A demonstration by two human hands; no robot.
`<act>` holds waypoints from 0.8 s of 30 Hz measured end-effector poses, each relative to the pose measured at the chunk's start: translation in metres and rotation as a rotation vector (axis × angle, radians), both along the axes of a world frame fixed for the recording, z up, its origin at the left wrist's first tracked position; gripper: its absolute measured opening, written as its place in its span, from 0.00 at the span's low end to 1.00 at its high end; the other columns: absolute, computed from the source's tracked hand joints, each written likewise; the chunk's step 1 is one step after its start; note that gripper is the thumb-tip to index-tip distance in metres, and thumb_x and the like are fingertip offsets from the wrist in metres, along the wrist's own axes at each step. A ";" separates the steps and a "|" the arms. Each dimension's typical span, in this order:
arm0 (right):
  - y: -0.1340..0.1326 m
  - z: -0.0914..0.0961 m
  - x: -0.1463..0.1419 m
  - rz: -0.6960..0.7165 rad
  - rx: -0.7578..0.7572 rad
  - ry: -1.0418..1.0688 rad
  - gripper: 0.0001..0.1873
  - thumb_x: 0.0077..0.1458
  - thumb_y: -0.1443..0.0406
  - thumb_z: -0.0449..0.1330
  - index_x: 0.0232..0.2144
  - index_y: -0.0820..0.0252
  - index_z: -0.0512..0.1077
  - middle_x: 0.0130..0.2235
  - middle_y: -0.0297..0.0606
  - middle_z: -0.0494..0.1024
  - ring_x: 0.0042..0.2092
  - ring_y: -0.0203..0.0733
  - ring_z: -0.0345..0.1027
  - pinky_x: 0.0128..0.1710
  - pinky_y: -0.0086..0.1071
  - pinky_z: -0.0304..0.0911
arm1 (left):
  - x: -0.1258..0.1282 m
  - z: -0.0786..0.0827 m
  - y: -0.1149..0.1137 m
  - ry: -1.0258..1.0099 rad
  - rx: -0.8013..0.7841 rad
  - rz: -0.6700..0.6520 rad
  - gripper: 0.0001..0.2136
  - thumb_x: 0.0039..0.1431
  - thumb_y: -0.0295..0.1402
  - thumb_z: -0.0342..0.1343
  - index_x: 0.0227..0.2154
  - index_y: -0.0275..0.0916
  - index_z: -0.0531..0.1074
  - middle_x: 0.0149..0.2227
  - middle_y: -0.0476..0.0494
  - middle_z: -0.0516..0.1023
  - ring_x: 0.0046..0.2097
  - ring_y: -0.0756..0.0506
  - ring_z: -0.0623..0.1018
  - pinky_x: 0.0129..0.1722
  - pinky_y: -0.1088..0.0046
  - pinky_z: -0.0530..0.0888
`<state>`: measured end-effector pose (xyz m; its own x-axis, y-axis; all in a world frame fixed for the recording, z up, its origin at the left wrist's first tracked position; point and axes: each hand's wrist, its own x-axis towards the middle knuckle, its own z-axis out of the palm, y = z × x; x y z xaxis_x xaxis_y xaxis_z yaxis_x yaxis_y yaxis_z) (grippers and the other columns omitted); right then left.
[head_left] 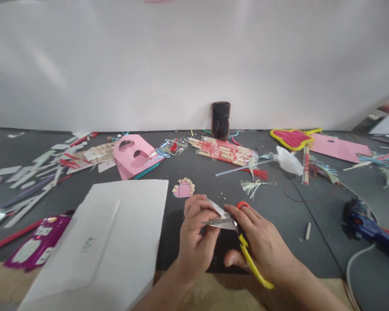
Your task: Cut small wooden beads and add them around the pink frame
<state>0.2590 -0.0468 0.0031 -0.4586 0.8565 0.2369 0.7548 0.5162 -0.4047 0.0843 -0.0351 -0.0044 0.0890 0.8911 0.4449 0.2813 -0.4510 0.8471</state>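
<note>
Worktop (pixel 273 205), dark, stocked as follows.
- Assorted strips (pixel 29 172), white, red and purple, loosely heaped.
- Purple cut-out panel (pixel 32 248), partly under the board.
- White board (pixel 129 233), flat, handwritten mark.
- Pink card (pixel 141 149) with oval holes.
- Small pink piece (pixel 184 190), partly edged with beige bits, lying just beyond the left hand.
- Left hand (pixel 197 233): fingers curled, thumb bent towards them, at the scissor blades; cannot tell what it pinches.
- Scissors (pixel 242 240), yellow and red handles, between the two hands, raised above the worktop, blades parted.
- Phone (pixel 220 120), upright against the pale wall (pixel 149 77).
- Wrapped sticks (pixel 222 151), bundled.
- Right hand (pixel 262 246): fingers gripping the scissor handles, thumb set apart below.
- Pale tassel (pixel 252 186).
- White crumpled plastic (pixel 288 160).
- Magenta shape (pixel 291 139), yellow-edged, beside a pink sheet (pixel 339 147).
- Blue corded tool (pixel 372 229).
</note>
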 end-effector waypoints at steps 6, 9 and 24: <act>-0.001 -0.001 0.001 0.027 0.003 0.057 0.34 0.57 0.43 0.46 0.53 0.65 0.62 0.40 0.48 0.74 0.41 0.49 0.70 0.38 0.39 0.68 | 0.000 0.001 0.000 -0.018 -0.036 -0.056 0.10 0.60 0.29 0.51 0.23 0.40 0.69 0.31 0.45 0.70 0.47 0.43 0.67 0.54 0.59 0.61; -0.003 0.001 0.000 0.027 -0.019 0.064 0.30 0.59 0.46 0.46 0.51 0.64 0.63 0.39 0.47 0.75 0.40 0.49 0.70 0.37 0.38 0.68 | 0.000 0.001 -0.001 -0.018 -0.062 -0.062 0.10 0.60 0.30 0.51 0.24 0.40 0.70 0.32 0.44 0.69 0.49 0.42 0.66 0.54 0.59 0.61; -0.005 0.001 -0.003 -0.041 -0.054 0.077 0.19 0.62 0.53 0.47 0.44 0.61 0.66 0.33 0.42 0.75 0.32 0.42 0.71 0.30 0.32 0.65 | 0.001 -0.009 -0.003 0.008 -0.011 0.004 0.07 0.61 0.32 0.50 0.30 0.39 0.71 0.38 0.41 0.72 0.50 0.41 0.68 0.53 0.58 0.66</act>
<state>0.2561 -0.0518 0.0041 -0.4050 0.8866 0.2232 0.7408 0.4613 -0.4882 0.0856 -0.0378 -0.0129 0.0889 0.8963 0.4345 0.2902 -0.4406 0.8495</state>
